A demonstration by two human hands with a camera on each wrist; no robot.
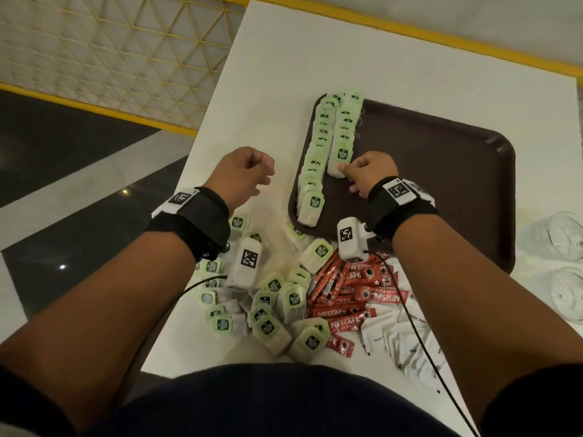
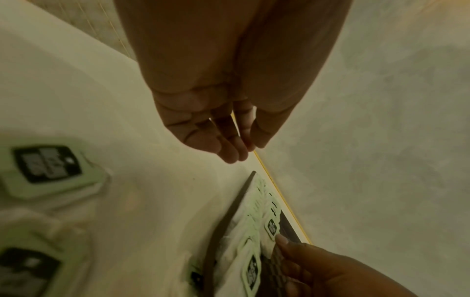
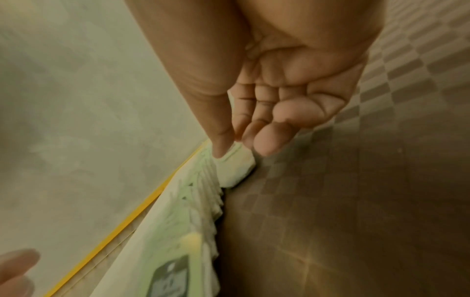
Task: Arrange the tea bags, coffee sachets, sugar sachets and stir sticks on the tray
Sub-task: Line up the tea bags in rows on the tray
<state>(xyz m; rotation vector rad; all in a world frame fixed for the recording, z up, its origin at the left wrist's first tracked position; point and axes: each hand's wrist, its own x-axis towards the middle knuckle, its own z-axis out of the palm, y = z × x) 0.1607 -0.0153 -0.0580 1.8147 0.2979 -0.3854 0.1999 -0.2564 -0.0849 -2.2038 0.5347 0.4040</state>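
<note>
On the left part of the brown tray [image 1: 441, 184] lie two overlapping rows of green-tagged tea bags [image 1: 315, 159]. My right hand [image 1: 347, 171] is on the tray and pinches the nearest tea bag [image 1: 339, 160] of the shorter right row; the right wrist view shows the thumb tip [image 3: 221, 154] on that bag [image 3: 239, 168]. My left hand [image 1: 252, 171] hovers over the table left of the tray, fingers [image 2: 229, 154] loosely curled and holding nothing. Loose tea bags [image 1: 268, 310], red coffee sachets [image 1: 353, 298] and white sugar sachets [image 1: 397, 335] lie heaped near me. No stir sticks show.
The white table [image 1: 315, 58] ends close to my left hand, with dark floor beyond. A yellow-edged mesh panel [image 1: 110, 58] stands at the far left. Clear plastic items [image 1: 564, 234] lie right of the tray. The tray's right part is bare.
</note>
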